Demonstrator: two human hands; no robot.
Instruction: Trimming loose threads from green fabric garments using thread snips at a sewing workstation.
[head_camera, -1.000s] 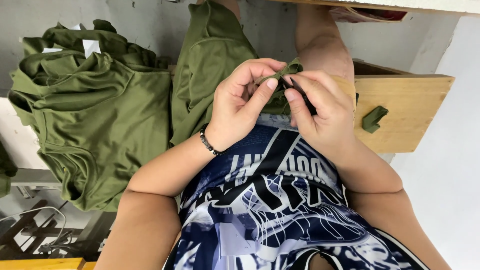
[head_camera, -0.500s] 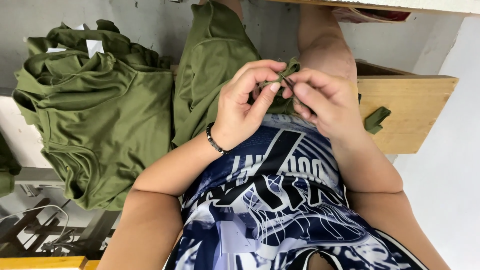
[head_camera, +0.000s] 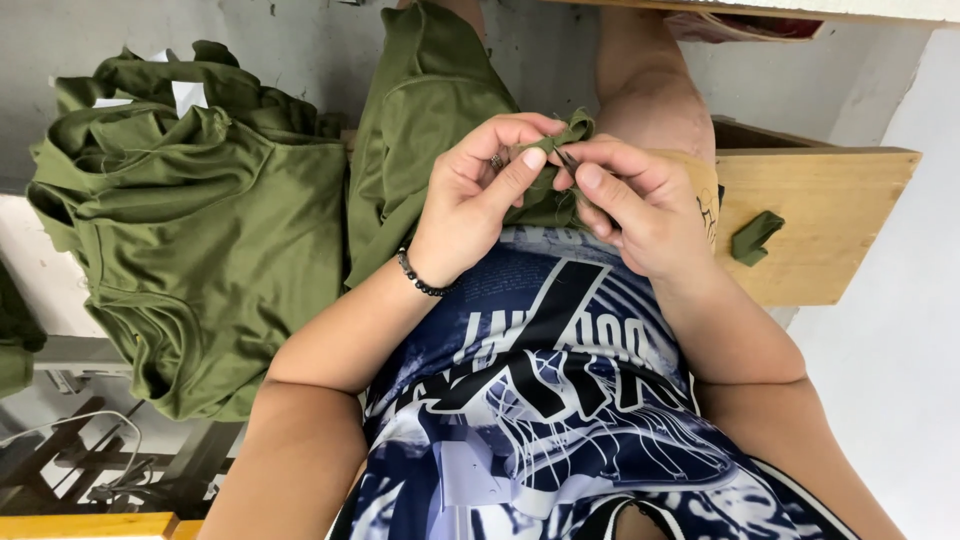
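You're pinching a small folded bit of the green garment between both hands, right above your lap. Cloth's olive green w/ a slight sheen, smooth knit, seam lines showing along one panel. It's draping from your hands up and away over your knee, towards the top edge of view.

Left hand is closing thumb and forefinger together on the folded edge; other fingers are curling behind the cloth. A ring is sitting on one finger, and a dark bead bracelet is sitting on that wrist. Right hand is pressing thumb against fingers at the same fold, just beside the left fingertips, clamped on what looks like a thin metal tool. Only a sliver of it is showing, so can't tell what kind.

Left of the garment, touching it, a pile of green shirts is lying, same colour, w/ white tags poking out the far side. Right of the garment, past your right hand, a wooden box is sitting w/ a small green scrap on its face.

Hard to make out: the exact part of the garment you're working on, since your fingers are covering most of it. Garment's top is cut off by the frame. Your patterned blue shirt is hiding everything below your hands.
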